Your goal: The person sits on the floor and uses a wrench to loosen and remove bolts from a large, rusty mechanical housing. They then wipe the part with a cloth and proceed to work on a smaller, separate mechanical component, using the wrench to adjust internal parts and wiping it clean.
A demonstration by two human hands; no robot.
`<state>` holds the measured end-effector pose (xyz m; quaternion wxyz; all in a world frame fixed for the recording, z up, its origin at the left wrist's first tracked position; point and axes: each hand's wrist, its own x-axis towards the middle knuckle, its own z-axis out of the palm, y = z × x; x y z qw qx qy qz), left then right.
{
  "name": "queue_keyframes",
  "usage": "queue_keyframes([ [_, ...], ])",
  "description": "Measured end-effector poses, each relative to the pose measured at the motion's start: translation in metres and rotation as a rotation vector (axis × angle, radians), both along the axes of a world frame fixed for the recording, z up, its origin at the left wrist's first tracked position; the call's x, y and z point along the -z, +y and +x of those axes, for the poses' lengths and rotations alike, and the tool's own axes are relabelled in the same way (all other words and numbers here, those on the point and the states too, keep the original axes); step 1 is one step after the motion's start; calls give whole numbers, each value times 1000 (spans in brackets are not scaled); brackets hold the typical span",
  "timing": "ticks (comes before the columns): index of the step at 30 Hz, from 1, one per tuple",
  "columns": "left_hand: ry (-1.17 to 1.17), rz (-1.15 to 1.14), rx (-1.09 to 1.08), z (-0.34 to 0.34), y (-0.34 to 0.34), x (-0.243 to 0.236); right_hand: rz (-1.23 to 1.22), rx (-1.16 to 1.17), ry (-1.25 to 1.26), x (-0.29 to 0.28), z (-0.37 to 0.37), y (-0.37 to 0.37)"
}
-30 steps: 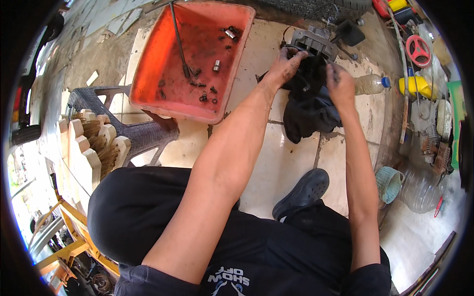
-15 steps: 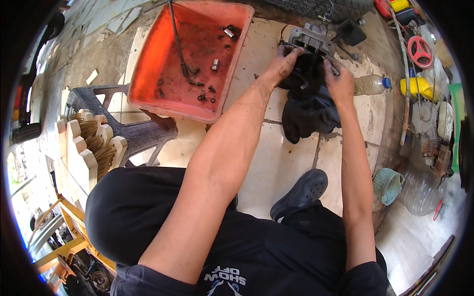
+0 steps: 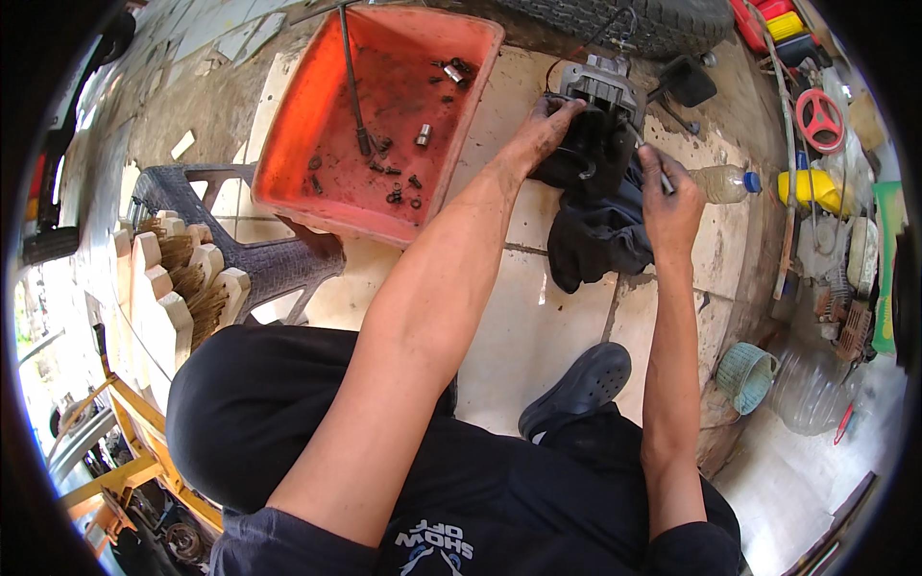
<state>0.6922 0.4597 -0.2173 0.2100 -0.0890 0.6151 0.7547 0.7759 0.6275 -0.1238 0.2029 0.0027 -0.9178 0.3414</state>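
A grey metal mechanical part [image 3: 603,79] with a dark black housing [image 3: 597,144] stands on the tiles. My left hand [image 3: 545,127] is closed on the housing's upper left edge, fingertips by the grey metal. On the other side, my right hand [image 3: 672,197] grips a slim silver metal rod-like tool [image 3: 666,180]. The tool's far end points at the housing's right side; I cannot tell whether it touches. Beneath and in front of the housing lies a crumpled black cloth [image 3: 600,240].
A red plastic tub [image 3: 384,216] at the left holds sockets, bolts and a long-handled tool [image 3: 350,82]. A tyre [image 3: 634,29] lies beyond the part. To the right are a bottle with a blue cap [image 3: 722,184], a yellow container [image 3: 809,190] and a small green basket [image 3: 747,376].
My right hand has drawn slightly back toward me and turned, so more of the metal tool shows. My left hand stays at the housing's edge. The view has shifted a little.
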Motion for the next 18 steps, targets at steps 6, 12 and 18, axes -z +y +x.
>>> queue_keyframes([
  [6,-31,-13,-75,-4,1,5,383,-218,-27,4,0,-1],
  [12,-2,-12,-47,-10,7,20,609,-317,-5,7,-21,6],
  [18,29,-13,-73,-4,15,22,555,-227,-177,23,-22,10],
])
